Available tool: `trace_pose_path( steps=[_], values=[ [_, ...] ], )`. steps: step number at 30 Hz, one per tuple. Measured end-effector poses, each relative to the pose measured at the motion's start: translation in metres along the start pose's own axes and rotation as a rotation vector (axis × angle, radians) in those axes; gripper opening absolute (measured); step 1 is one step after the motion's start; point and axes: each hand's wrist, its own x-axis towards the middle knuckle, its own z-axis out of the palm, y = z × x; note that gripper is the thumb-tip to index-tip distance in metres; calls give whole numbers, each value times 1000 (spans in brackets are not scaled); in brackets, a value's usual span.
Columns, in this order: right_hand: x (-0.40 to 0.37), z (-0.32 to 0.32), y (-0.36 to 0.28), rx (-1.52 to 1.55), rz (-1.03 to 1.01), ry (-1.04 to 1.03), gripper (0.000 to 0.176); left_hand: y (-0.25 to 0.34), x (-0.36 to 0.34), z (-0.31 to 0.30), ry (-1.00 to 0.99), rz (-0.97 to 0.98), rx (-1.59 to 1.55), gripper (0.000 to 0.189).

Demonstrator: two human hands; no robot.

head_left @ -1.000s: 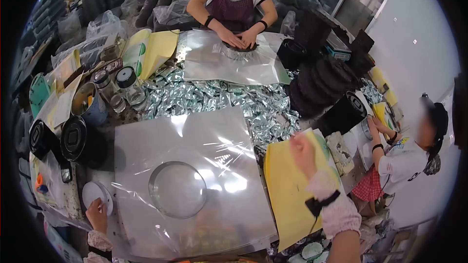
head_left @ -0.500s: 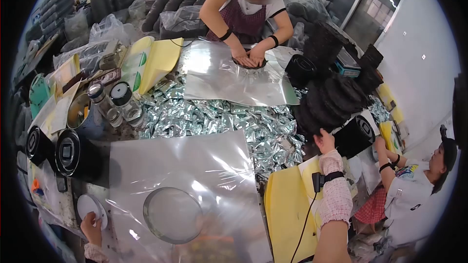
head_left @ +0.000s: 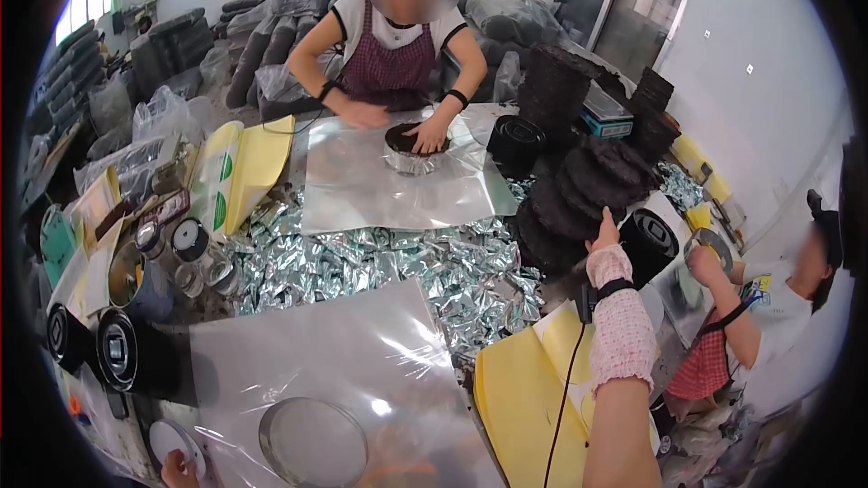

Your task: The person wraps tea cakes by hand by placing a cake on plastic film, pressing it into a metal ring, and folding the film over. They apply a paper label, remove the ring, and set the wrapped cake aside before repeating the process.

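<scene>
At the lower left, the curled fingers of my left hand (head_left: 179,470) are on a white round disc (head_left: 170,438), seemingly at its raised middle. My right hand (head_left: 604,233) stretches forward with its fingers out at the near edge of a leaning row of dark, rough round cakes (head_left: 579,185). It grips none of them. A metal ring (head_left: 364,447) lies on the clear plastic sheet (head_left: 298,339) in front of me.
Small silver foil packets (head_left: 389,267) cover the middle. Yellow paper sheets (head_left: 515,389) lie under my right arm. Black canisters (head_left: 651,239) and glass jars (head_left: 192,244) stand around. A person opposite presses a dark cake (head_left: 405,137); another at right holds a metal ring (head_left: 714,244).
The view has shifted, and my right hand has reached farther to the dark cakes, fingers straightening. The person opposite has lifted one hand off their cake. The person at right now raises a ring.
</scene>
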Motion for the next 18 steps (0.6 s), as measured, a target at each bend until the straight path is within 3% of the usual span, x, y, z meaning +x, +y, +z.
trace_pose_path(
  steps=[8,18],
  values=[
    [-18,6,-29,-47,17,62,74,1,2,-1,9,29,60,40],
    [-19,15,-62,-66,25,-218,70,17,2,-5,1,27,65,38]
  ],
)
